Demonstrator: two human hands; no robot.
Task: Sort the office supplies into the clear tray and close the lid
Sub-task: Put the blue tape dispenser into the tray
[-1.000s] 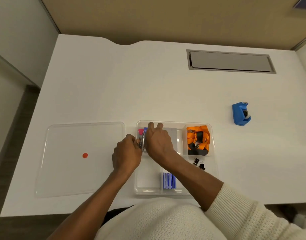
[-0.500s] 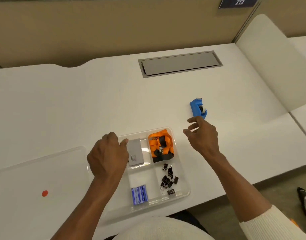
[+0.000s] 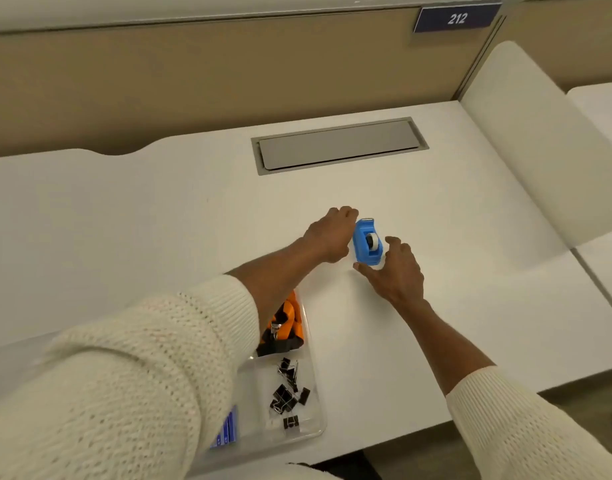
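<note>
a: where's the tape dispenser point(image 3: 366, 241)?
b: standing on the white tabletop point(image 3: 159, 216), well beyond the tray point(image 3: 311, 403), between the two hands.

a: what is the left hand point(image 3: 332, 235) doing?
b: it sits curled, knuckles up, right against the dispenser's left side. its fingers are tucked under, so i cannot tell whether they grip the blue body or only touch it.

a: and the right hand point(image 3: 396, 271)?
b: its fingers point(image 3: 398, 243) are spread and bent around the dispenser's near right corner. the thumb lies just below the base and the fingertips sit just beside the roll. i cannot tell if they press on it.

a: what's in the tray?
b: the left sleeve point(image 3: 141, 368) hides much of it. in the far right compartment lies an orange lanyard point(image 3: 292, 320). black binder clips point(image 3: 287, 396) are scattered in the near right one. a blue pack point(image 3: 228, 431) shows at the sleeve's edge, to the left of the clips.

a: anything else?
b: a grey hatch point(image 3: 339, 145) is set in the tabletop farther back, and a sign point(image 3: 456, 18) on the partition reads 212.
</note>
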